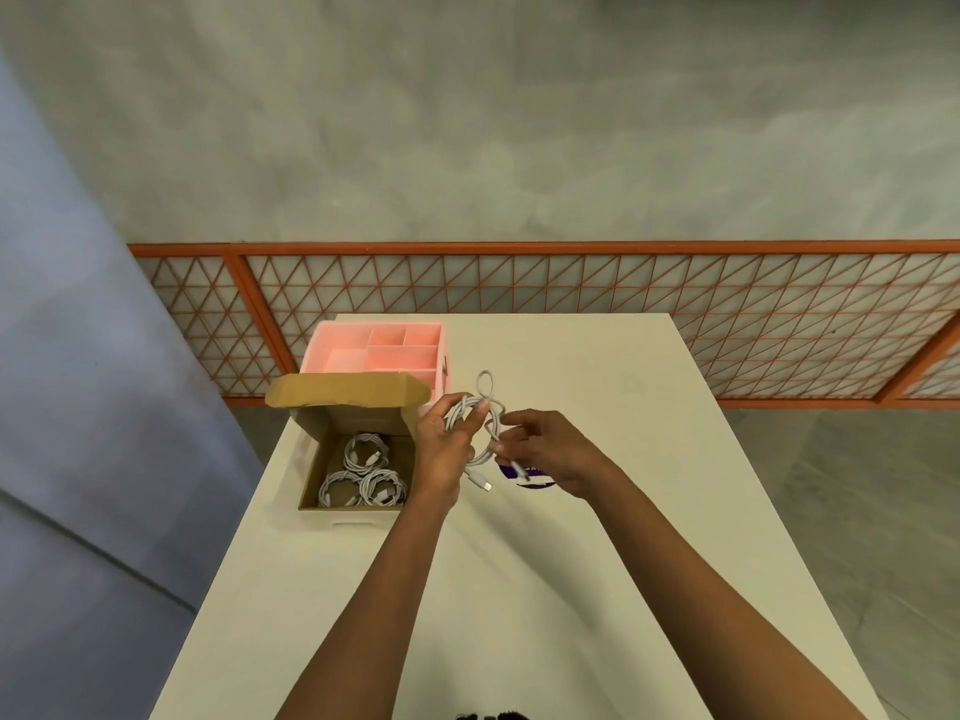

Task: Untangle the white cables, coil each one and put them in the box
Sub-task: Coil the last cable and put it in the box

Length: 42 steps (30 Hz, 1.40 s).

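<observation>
While the open cardboard box (358, 420) stands at the left edge of the table (597, 366), a white cable (483, 418) is held in the air just to the right of it, above the tabletop. The cable is gathered into a loose bundle of loops. This bundle is gripped by the left hand (441, 449), whose fingers are curled round it just beside the box's right wall. A strand of the same cable is pinched between the thumb and fingertips of the right hand (545, 449), farther to the right of the box. One plug end (485, 485) is seen hanging below the left hand, and a second end (519, 467) is seen by the right hand's fingers. Three coiled white cables (366, 452) are seen lying on the floor of the box, whose lid (343, 389) is folded back. A pink divided organiser (332, 350) is set directly behind the box; whether the two touch cannot be told. A purple sticker (524, 480), right of the box, is partly covered by the right hand. An orange lattice fence (571, 314) is seen beyond the box.
</observation>
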Tool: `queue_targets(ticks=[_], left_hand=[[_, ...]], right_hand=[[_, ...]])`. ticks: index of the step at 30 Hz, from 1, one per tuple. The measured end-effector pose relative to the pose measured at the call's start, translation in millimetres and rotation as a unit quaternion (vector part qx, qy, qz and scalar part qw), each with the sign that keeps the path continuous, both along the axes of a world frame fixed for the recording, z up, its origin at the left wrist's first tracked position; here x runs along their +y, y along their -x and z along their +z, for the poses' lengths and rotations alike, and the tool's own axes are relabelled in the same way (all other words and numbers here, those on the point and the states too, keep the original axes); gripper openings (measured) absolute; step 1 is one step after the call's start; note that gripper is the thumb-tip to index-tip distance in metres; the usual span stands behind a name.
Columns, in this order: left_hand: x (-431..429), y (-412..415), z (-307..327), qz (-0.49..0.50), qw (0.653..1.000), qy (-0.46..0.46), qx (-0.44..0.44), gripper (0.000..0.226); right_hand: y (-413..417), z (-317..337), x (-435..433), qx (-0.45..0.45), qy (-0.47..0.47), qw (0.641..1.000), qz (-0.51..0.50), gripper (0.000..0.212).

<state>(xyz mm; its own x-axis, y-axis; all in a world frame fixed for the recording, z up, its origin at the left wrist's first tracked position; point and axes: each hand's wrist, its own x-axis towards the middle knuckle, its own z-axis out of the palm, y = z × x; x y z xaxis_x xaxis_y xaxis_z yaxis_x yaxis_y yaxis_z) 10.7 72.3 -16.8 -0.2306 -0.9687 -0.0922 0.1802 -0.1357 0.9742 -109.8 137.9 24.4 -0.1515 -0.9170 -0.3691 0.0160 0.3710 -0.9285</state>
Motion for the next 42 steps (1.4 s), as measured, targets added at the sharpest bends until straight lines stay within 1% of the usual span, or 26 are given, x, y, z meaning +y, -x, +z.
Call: queue_targets(ticks=[1,2,3,6,8,10,12,14,16,18,21,24,27,30,32,34,36,38,40,42], left_hand=[[-0.4,0.0,-0.2,0.006,1.000,0.005,-0.006,0.011],[-1.5,-0.2,-1.7,0.013,1.000,0.008,-0.008,0.010],[-2.2,-0.4,-1.8,0.023,1.000,0.010,-0.007,0.010],[-5.4,-1.9,-1.2,0.051,0.998,0.014,-0.022,0.010],[-6.4,-3.5,-2.9,0.045,0.998,0.033,-0.033,0.010],[-5.2,-5.7,-4.9,0.030,0.997,0.056,-0.051,0.010],[-4.5,-9.0,-10.6,0.026,0.996,0.057,-0.062,0.016],[-4.6,-14.0,-15.5,0.045,0.995,0.058,-0.068,0.020],[-4.6,-19.0,-16.6,0.068,0.996,0.041,-0.042,0.014],[-5.5,-19.7,-18.8,0.070,0.997,0.029,-0.026,0.013],[-3.6,-17.1,-18.9,0.077,0.996,0.032,-0.037,0.011],[-2.3,-18.6,-21.5,0.086,0.993,0.033,-0.071,0.010],[-1.4,-19.6,-24.5,0.090,0.991,0.020,-0.094,0.010],[0.5,-16.5,-17.5,0.095,0.991,0.009,-0.089,0.008],[0.8,-17.7,-14.6,0.089,0.993,-0.011,-0.079,0.008],[0.5,-23.5,-12.7,0.076,0.994,-0.044,-0.067,0.008],[0.5,-30.1,-12.2,0.036,0.997,-0.068,-0.005,0.007],[0.9,-34.9,-10.4,-0.013,0.994,-0.088,0.064,0.007],[0.6,-38.5,-6.8,-0.055,0.986,-0.115,0.105,0.013],[-0.5,-40.2,-3.2,-0.093,0.981,-0.132,0.110,0.025]], right_hand=[[0.3,2.7,-0.4,0.034,-0.012,0.999,-0.018,0.044],[0.5,5.8,-1.0,0.048,-0.026,0.998,-0.022,0.043],[0.5,9.2,-1.8,0.036,-0.041,0.998,-0.011,0.040],[1.5,14.5,-1.9,-0.046,-0.071,0.995,0.059,0.027],[2.4,16.8,0.8,-0.050,-0.067,0.990,0.112,0.020],[1.8,18.5,5.1,-0.023,-0.043,0.983,0.176,0.026],[2.0,22.0,9.5,0.015,-0.009,0.975,0.220,0.029],[6.0,28.7,12.1,0.040,0.022,0.968,0.246,0.024],[13.5,37.3,14.2,0.075,0.049,0.957,0.275,0.018],[22.6,42.6,15.9,0.116,0.067,0.946,0.296,0.017],[27.9,49.8,19.4,0.144,0.083,0.932,0.324,0.020],[28.8,55.5,22.9,0.164,0.096,0.915,0.357,0.016],[31.8,58.9,26.2,0.172,0.114,0.910,0.360,0.011],[34.6,60.2,29.6,0.155,0.120,0.914,0.355,0.012],[39.2,59.2,31.6,0.136,0.121,0.926,0.331,0.015],[46.3,55.5,31.8,0.107,0.123,0.947,0.277,0.015],[55.4,50.0,30.3,0.047,0.105,0.973,0.202,0.020],[63.7,45.7,28.5,-0.003,0.068,0.988,0.136,0.024],[69.5,43.7,26.7,-0.027,0.047,0.993,0.106,0.025],[70.8,43.6,25.1,-0.061,0.046,0.993,0.095,0.019]])
